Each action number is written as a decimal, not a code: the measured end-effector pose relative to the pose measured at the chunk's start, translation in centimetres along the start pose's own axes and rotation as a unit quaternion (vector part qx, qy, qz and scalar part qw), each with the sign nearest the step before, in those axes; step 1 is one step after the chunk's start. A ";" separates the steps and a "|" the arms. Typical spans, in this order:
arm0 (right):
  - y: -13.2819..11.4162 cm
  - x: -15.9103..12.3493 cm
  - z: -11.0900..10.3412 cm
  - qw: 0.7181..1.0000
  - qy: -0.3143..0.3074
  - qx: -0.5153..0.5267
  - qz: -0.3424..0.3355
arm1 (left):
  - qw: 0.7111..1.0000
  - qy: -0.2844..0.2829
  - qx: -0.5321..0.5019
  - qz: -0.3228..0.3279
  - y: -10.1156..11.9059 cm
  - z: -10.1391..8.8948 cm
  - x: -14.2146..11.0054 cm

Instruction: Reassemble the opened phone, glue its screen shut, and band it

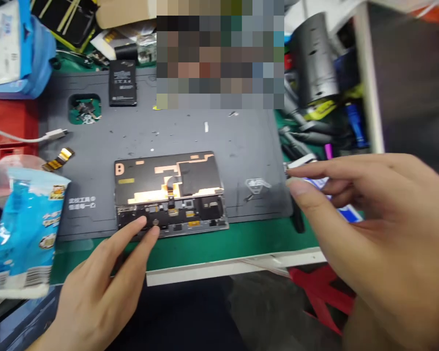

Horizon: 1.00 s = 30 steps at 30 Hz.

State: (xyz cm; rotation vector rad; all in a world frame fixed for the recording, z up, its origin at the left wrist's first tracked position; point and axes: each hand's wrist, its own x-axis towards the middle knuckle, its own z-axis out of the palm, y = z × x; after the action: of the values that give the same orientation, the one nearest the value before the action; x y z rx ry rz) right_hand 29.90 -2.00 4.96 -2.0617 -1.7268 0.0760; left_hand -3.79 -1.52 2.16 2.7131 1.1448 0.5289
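An opened phone [197,178] lies on the grey work mat [190,131], its black inner side up, with copper-coloured patches and a lower strip of small parts and connectors. Two outstretched fingertips of my left hand [106,273] rest on that strip at its lower left. Off the mat's right edge, my right hand [358,209] pinches thumb and forefinger together. A tiny light piece seems to show at the fingertips, too small to name. Between phone and right hand lies a small clear bracket-like piece [255,185].
A black phone battery [123,83] and a gold flex cable [62,159] lie on the mat. At left are a blue snack packet [29,219] and a white cable [40,138]. Tools and a dark grey cylinder [314,58] crowd the right. A pixelated patch hides the back middle.
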 end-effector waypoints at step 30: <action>2.5 0.7 0.8 0.989 -0.144 0.014 -0.021 | 1.000 0.016 -0.026 0.002 -0.2 0.4 0.7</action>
State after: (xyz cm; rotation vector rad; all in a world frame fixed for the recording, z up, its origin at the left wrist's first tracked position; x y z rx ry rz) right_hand 32.10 -1.42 3.46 -2.0728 -1.9234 0.4013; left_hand -3.31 -0.88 1.92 2.6724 1.1168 0.5961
